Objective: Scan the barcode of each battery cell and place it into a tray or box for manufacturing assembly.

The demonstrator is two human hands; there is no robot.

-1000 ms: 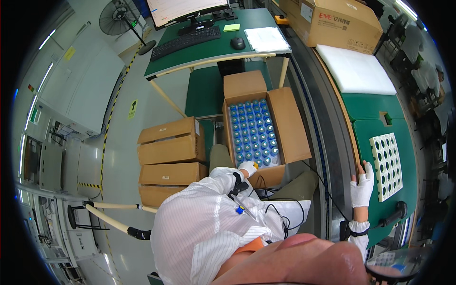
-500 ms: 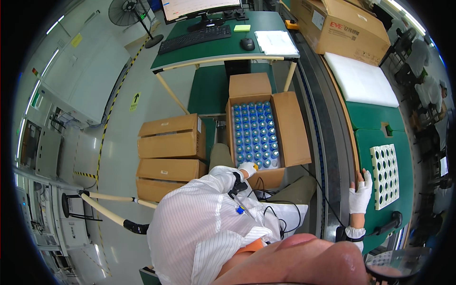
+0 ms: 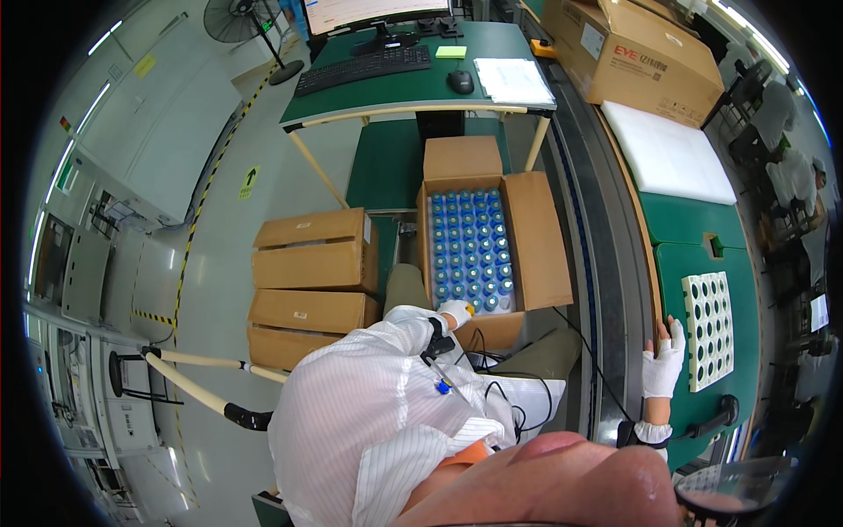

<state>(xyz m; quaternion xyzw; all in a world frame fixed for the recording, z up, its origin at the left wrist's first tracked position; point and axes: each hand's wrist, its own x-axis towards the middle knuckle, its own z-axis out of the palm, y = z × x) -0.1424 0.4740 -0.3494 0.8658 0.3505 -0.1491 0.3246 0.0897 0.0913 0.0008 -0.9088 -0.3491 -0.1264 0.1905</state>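
My left hand, in a white glove, is closed at the near edge of an open cardboard box. A small yellow object shows at its fingertips; its kind is not clear. Inside the box stand rows of blue-topped cylindrical cells. To the right, my right hand, in a white glove with bare fingertips, lies with fingers outstretched at the edge of a green worktop. It holds nothing, and beside it is a cream tray with round holes.
Two closed cartons are stacked to the left. A conveyor track runs between the box and the green worktop. White foam and a large carton lie farther along. Ahead, a desk carries a keyboard, mouse and monitor. Black cables loop near my lap.
The whole view has shifted slightly. Both hands keep about the same places. A bit of blue clothing has come into view beyond the fan.
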